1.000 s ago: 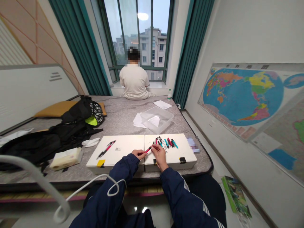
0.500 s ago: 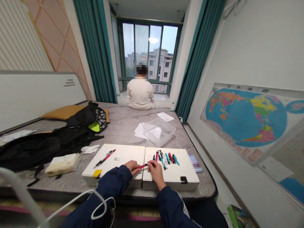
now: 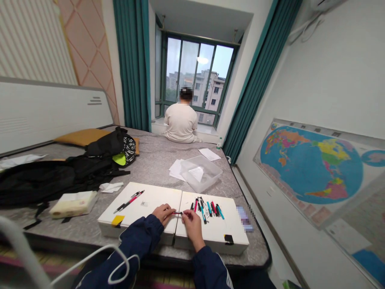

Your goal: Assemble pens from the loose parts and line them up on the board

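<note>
Watching from afar, I have two white boards [image 3: 140, 208] butted together on a grey mattress [image 3: 156, 160]; a row of coloured pens [image 3: 209, 208] lies on the right-hand board; my left hand [image 3: 162, 213] and right hand [image 3: 191, 224] meet over the seam, each in a narrow fingertip pinch on one end of a slim pen [image 3: 178, 212]; light, level pressure from both sides should keep it steady.

The left hand [image 3: 163, 213] and right hand [image 3: 192, 225] pinch a slim dark pen [image 3: 178, 212] between them over two abutting white boards [image 3: 222, 237], just beside a cluster of colored pens [image 3: 207, 208], with a pink-and-black pen [image 3: 128, 201] lying on the left board.
</note>
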`<state>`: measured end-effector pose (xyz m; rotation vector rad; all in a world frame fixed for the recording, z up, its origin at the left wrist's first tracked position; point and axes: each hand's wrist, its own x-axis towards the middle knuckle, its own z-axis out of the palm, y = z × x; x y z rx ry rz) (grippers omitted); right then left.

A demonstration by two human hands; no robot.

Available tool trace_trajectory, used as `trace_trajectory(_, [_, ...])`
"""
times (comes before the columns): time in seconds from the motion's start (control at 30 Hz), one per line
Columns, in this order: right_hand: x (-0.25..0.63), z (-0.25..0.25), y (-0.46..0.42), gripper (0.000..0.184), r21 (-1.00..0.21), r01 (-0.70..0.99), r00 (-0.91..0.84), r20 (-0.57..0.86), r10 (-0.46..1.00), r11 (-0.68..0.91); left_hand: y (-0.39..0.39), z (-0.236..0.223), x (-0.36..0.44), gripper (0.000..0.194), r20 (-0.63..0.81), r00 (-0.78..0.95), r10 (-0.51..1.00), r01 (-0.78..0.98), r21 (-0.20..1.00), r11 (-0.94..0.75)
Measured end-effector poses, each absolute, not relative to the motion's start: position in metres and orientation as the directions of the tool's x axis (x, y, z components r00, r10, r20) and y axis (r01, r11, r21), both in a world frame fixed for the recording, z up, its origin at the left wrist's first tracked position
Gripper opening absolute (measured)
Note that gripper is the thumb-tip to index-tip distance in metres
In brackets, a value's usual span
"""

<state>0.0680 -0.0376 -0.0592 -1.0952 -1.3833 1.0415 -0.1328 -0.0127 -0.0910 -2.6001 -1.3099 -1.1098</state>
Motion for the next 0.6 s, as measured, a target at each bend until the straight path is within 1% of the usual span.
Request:
trace_trajectory(0.17, [0.0672,-0.0596,-0.0377,0.022,-0.974,0.1,-0.056,0.199,0.978,0.204,-0.0138,-0.0889,-0.1342,0.025,0.615,0.36,0.701,0.639,0.385,-0.666])
trace_trajectory(0.33, [0.0646,-0.0566,-0.0394,0.026,-0.967,0.159,-0.055,0.192,0.98,0.198,-0.0146,-0.087,-0.1337,0.022,0.609,0.36,0.707,0.637,0.393,-0.663])
trace_trajectory(0.47, [0.0625,-0.0535,-0.0423,0.03,-0.924,0.314,-0.051,0.211,0.976,0.216,-0.0166,-0.0857,-0.1322,0.019,0.604,0.338,0.722,0.656,0.398,-0.641])
trace_trajectory(0.6, [0.0584,-0.0523,-0.0443,0.038,-0.808,0.534,-0.025,0.277,0.961,0.247,-0.0174,-0.085,-0.1311,0.017,0.598,0.344,0.724,0.647,0.408,-0.644])
